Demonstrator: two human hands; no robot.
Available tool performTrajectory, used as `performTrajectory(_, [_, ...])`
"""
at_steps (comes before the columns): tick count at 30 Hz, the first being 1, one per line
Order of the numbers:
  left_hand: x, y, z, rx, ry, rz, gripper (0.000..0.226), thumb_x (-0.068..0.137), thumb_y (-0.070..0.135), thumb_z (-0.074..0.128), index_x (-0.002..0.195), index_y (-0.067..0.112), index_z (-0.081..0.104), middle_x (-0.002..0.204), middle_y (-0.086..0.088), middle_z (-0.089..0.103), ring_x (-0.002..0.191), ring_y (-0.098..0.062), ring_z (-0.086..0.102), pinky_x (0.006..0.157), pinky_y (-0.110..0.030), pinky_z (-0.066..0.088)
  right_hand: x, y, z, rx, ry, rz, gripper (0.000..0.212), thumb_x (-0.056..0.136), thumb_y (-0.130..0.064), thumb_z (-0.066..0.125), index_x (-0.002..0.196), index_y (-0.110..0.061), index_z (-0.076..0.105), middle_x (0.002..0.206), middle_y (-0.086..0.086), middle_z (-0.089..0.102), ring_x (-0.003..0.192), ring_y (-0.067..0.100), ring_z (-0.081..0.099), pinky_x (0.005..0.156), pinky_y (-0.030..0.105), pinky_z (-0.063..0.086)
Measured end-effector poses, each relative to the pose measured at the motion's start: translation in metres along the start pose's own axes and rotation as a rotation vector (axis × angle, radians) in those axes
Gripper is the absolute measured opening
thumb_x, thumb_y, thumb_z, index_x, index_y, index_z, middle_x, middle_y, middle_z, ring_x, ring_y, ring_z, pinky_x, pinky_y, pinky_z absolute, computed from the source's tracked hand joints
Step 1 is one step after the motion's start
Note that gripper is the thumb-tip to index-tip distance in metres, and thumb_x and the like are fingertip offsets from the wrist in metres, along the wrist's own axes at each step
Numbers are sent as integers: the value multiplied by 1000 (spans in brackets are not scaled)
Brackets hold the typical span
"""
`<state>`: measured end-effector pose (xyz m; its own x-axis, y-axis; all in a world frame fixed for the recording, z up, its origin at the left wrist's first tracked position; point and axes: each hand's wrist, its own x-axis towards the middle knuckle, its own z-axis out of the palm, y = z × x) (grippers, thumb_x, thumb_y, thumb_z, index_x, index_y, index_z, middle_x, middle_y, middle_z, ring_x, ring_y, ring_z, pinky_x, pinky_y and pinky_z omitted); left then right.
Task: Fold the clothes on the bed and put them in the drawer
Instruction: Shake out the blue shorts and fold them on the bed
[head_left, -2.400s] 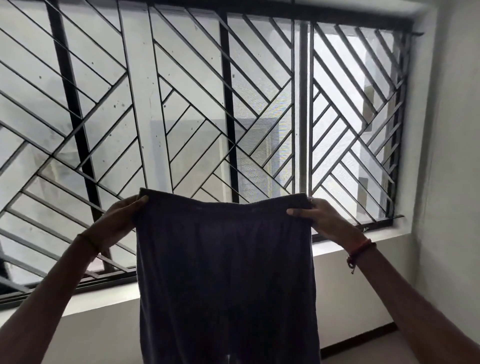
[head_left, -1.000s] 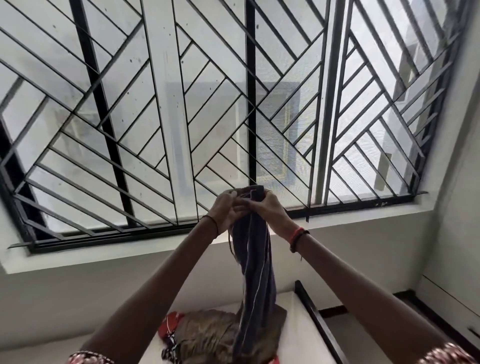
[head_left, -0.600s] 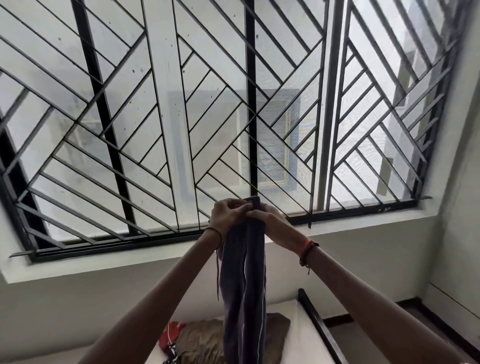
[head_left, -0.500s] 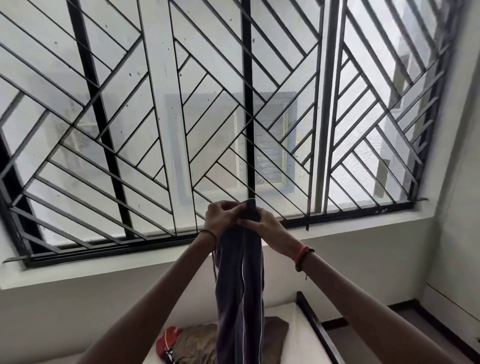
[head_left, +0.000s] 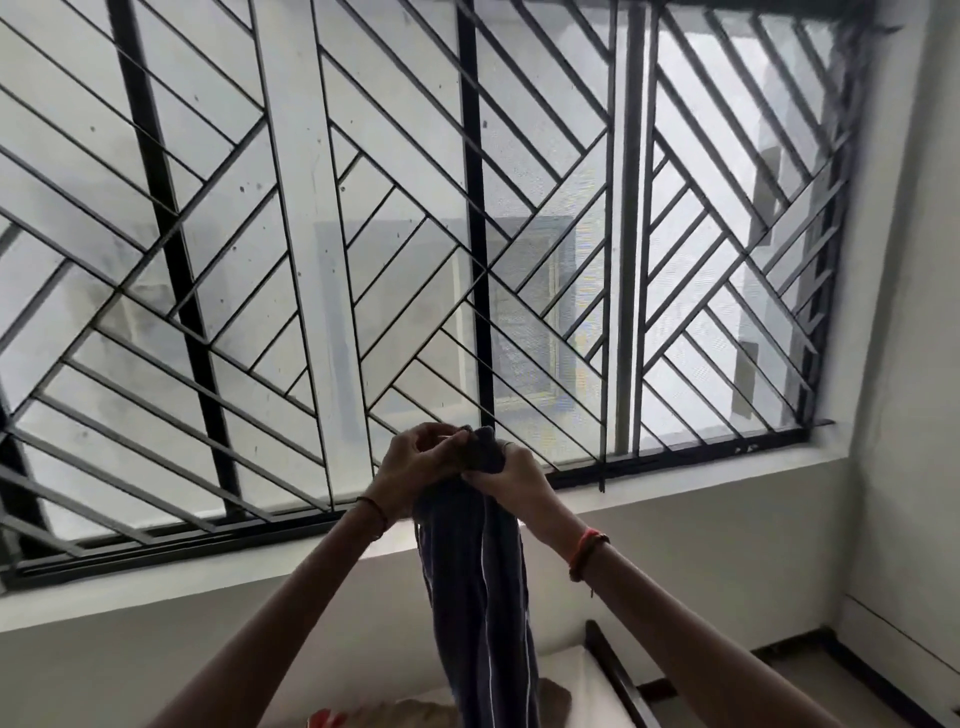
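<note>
A dark navy garment (head_left: 480, 597) with thin white side stripes hangs doubled lengthwise in front of me, its lower end out of view. My left hand (head_left: 415, 462) and my right hand (head_left: 511, 470) meet at its top edge, both pinching the waistband together at chest height before the window. Below it, a brown cloth (head_left: 415, 714) and a bit of red fabric (head_left: 324, 719) lie on the white bed (head_left: 576, 686). The drawer is not in view.
A wide window with a black diagonal-bar grille (head_left: 467, 234) fills the wall ahead, above a white sill (head_left: 701, 467). The bed's dark frame edge (head_left: 615, 675) runs at lower right, beside a strip of floor and the white right wall (head_left: 914, 415).
The garment was held spread wide by both hands; the hands have come together, doubling it lengthwise. Over the last second the hands stay joined at the top and the view tilts slightly up.
</note>
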<state>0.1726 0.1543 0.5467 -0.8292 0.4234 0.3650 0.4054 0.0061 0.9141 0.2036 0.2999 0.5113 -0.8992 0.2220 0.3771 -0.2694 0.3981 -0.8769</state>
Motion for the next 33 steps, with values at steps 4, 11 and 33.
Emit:
performTrajectory(4, [8, -5, -13, 133, -205, 39, 25, 83, 9, 69, 106, 2, 62, 96, -5, 70, 88, -11, 66, 72, -18, 53, 4, 3, -5, -7, -9, 36, 50, 60, -48, 70, 95, -13, 69, 88, 7, 73, 85, 20, 69, 80, 42, 56])
performTrajectory(11, [27, -19, -24, 672, -206, 333, 101, 51, 66, 78, 138, 47, 31, 138, 11, 46, 127, -10, 43, 106, -32, 37, 2, -7, -24, 278, -32, 58, 16, 85, -8, 61, 93, 4, 65, 83, 15, 66, 79, 27, 61, 75, 41, 49])
performTrajectory(33, [63, 54, -16, 951, -599, 81, 22, 80, 30, 74, 93, 26, 56, 82, 18, 57, 75, 4, 54, 65, -4, 40, 10, -11, -24, 300, 8, -51, 15, 86, -11, 67, 100, -15, 68, 89, 15, 70, 80, 25, 66, 80, 43, 53])
